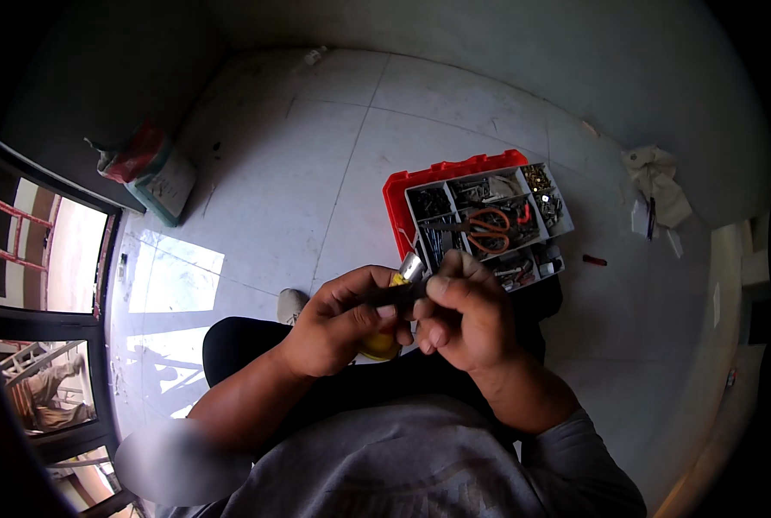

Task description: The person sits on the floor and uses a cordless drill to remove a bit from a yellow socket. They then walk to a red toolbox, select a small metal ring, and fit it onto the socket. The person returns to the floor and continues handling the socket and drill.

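My left hand (338,321) is closed around a yellow tool with a silver cylindrical end (412,266). Its kind does not show clearly. The silver end sticks up past my fingers, and a rounded yellow part (380,347) shows below them. Close against it, the fingers of my right hand (470,315) are pinched together at a small dark piece (416,299), which also reaches toward my left fingers. Most of that piece is hidden. Just beyond my hands, a grey sectioned organizer case (444,192) with a red edge lies on the floor, holding orange-handled scissors (489,231), screws and small hardware.
A red, white and green bag (163,177) stands by the left wall, near a glazed door frame (100,345). A dark red object (594,260) lies right of the case. Farther right is a crumpled pale cloth or bag (657,183). My shoe (291,305) rests on the tiles.
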Motion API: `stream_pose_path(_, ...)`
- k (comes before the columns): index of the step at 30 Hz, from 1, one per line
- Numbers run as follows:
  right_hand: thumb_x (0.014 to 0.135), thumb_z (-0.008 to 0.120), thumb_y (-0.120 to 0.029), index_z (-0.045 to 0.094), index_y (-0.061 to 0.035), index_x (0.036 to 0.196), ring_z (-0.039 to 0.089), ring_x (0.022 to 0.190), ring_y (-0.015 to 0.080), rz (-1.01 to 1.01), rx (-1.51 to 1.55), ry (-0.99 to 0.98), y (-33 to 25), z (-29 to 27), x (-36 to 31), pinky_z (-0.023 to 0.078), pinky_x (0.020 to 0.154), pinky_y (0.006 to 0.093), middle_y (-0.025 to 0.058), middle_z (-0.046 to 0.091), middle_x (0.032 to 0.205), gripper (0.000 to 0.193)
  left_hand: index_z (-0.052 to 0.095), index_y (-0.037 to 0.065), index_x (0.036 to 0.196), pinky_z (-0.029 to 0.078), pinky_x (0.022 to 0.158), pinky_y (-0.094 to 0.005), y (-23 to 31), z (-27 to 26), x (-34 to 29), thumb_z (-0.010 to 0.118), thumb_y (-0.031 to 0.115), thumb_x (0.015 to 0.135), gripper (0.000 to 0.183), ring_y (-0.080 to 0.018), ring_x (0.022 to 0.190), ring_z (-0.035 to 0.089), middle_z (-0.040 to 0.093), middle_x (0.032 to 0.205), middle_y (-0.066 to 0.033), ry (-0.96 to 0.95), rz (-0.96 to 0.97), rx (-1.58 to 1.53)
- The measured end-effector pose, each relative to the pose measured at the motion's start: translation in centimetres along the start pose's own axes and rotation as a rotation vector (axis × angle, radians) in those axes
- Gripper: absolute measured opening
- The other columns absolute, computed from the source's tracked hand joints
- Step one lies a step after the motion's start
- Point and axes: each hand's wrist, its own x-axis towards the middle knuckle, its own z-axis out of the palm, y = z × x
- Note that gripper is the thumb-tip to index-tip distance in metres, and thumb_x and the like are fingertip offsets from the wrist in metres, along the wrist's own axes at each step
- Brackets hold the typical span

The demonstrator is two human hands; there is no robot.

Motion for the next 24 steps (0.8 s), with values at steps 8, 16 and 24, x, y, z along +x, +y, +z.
stream_pose_path(8,0.097,0.060,-0.010,0.049,-0.0050,0.093,0.061,0.051,0.0173,-0.113,0.026,0.025,-0.3,-0.4,0.5,0.054,0.051,0.0342,0.0156,0.069,0.078,0.013,0.059,-0.003,0.127,0.054,0.084,-0.0331,0.5,0.5,-0.2,0.053,0.010,0.102,0.029,-0.0179,0.092,0.067,0.067,0.102,-0.0097,0.044,-0.052,0.018)
stream_pose_path(16,0.097,0.060,-0.009,0.048,-0.0038,0.093,0.060,0.051,0.0175,-0.115,-0.003,0.001,-0.2,-0.2,0.3,0.054,0.051,0.0355,0.0169,0.068,0.077,0.014,0.058,-0.003,0.128,0.053,0.084,-0.0329,-0.1,0.1,-0.2,0.055,0.011,0.104,0.029,-0.0161,0.092,0.065,0.067,0.103,-0.0084,0.018,0.014,0.102)
stream_pose_path(24,0.097,0.060,-0.009,0.049,-0.0043,0.095,0.061,0.051,0.0180,-0.054,-0.051,0.078,-0.1,0.2,0.0,0.055,0.050,0.0350,0.0166,0.068,0.078,0.012,0.057,-0.002,0.130,0.053,0.086,-0.0324,-0.3,0.1,-0.3,0.057,0.009,0.103,0.029,-0.0153,0.094,0.065,0.066,0.107,-0.0074,0.052,0.050,0.177)
